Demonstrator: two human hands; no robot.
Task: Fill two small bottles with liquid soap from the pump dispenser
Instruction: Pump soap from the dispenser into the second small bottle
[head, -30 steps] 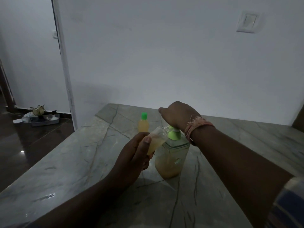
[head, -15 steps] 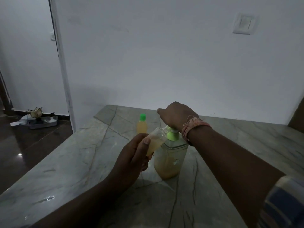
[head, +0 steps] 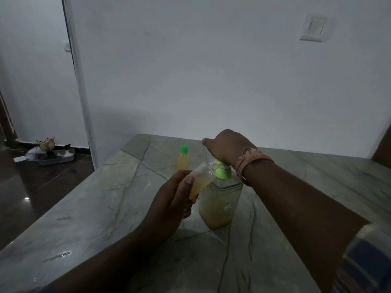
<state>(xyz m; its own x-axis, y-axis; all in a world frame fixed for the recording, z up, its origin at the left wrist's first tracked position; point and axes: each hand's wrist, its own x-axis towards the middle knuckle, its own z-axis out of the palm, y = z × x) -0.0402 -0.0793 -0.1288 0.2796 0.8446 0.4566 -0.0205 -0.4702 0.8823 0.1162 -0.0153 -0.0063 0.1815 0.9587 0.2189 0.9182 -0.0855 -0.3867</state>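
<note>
A clear pump dispenser (head: 220,199) with a green collar and yellowish soap stands on the marble table (head: 105,208). My right hand (head: 228,145) lies palm down on top of its pump head, which it hides. My left hand (head: 171,199) grips a small uncapped clear bottle (head: 201,178), tilted with its mouth up at the pump spout; yellowish soap fills its lower part. A second small bottle (head: 183,160), full of yellowish soap and closed with a green cap, stands upright behind them on the table.
A white wall runs close behind the table, with a light switch (head: 314,28) high on the right. Left of the table's edge lies a dark floor with a tray of odds and ends (head: 50,155). A brown edge (head: 383,149) shows at far right.
The camera view shifted slightly. Both hands, the held bottle and the dispenser keep the same arrangement; my right hand stays on the pump head.
</note>
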